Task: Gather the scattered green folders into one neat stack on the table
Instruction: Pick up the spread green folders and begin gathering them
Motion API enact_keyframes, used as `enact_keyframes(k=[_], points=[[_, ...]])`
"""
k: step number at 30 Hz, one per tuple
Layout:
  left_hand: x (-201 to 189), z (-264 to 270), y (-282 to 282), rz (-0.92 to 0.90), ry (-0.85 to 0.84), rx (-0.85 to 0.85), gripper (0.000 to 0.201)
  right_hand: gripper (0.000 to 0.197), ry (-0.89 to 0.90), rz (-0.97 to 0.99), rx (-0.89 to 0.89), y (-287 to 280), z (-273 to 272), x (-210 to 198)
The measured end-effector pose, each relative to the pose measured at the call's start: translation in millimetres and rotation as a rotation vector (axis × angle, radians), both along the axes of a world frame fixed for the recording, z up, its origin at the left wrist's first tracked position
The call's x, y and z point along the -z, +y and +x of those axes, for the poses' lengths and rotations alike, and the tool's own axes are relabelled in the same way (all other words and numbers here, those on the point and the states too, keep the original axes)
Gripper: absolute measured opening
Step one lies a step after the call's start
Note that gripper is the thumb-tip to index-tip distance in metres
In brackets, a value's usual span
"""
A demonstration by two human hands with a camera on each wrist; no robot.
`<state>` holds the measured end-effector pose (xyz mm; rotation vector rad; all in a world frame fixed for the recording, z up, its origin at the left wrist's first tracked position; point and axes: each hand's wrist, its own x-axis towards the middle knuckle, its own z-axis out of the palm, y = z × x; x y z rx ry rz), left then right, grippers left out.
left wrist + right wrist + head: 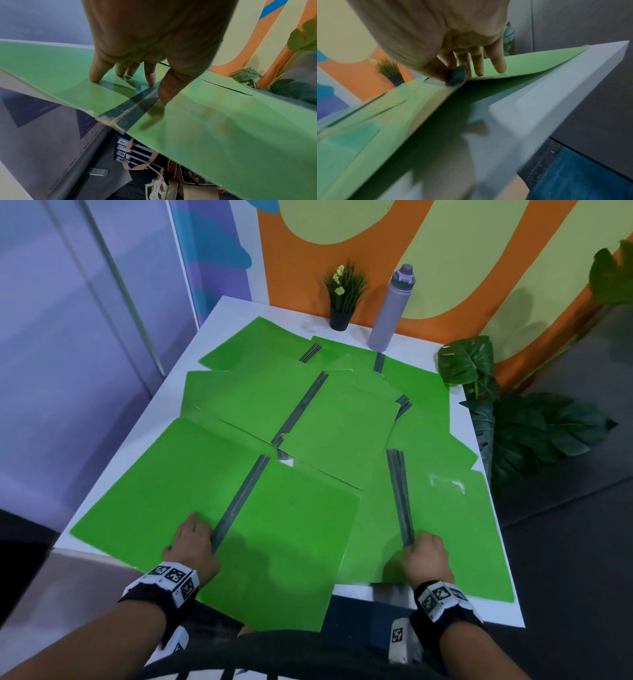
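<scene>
Folders point(212, 508) overhang table point(486, 607) near edge | left hand point(193, 546) presses one

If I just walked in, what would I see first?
Bright green folders lie opened flat and overlapping over nearly the whole white table. The left hand presses on the nearest one, the right hand pinches another's dark spine. Behind stand a lilac water bottle and a small potted plant.

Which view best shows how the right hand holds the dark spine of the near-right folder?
The right wrist view: the right hand pinches the dark spine, lifting the folder off the table. The head view shows only the hand's back at the spine's end. The left wrist view misses it.
</scene>
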<state>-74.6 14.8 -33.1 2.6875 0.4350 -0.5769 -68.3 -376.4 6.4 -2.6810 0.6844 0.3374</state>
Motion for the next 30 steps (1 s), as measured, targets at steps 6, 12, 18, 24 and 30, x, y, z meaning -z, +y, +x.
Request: enact_keyframes(k=[6, 12, 18, 24, 30], points=[[8.3, -1.1, 13.4, 0.054, 0.018, -0.041, 0.088, 0.020, -0.326, 0.016, 0.202, -4.2, 14.0, -62.7], [6.7, -2.2, 16.3, 0.006, -0.014, -0.010, 0.072, 0.016, -0.717, 0.065, 0.290, 2.9, 30.5, -106.3], [-4.9, -5.0, 18.0, -0.037, -0.064, 0.006, 0.039, 0.011, -1.015, 0.142, 0.136, 26.4, 29.8, -136.6], [-5.0, -20.1, 15.6, 0.096, 0.087, 0.185, 0.096, 0.037, -1.042, -0.071, -0.391, 41.4, 36.3, -123.6], [-3.0, -43.1, 36.1, 0.309, 0.157, 0.320, 0.108, 0.057, -0.762, -0.015, -0.477, 59.8, 33.6, -90.5]])
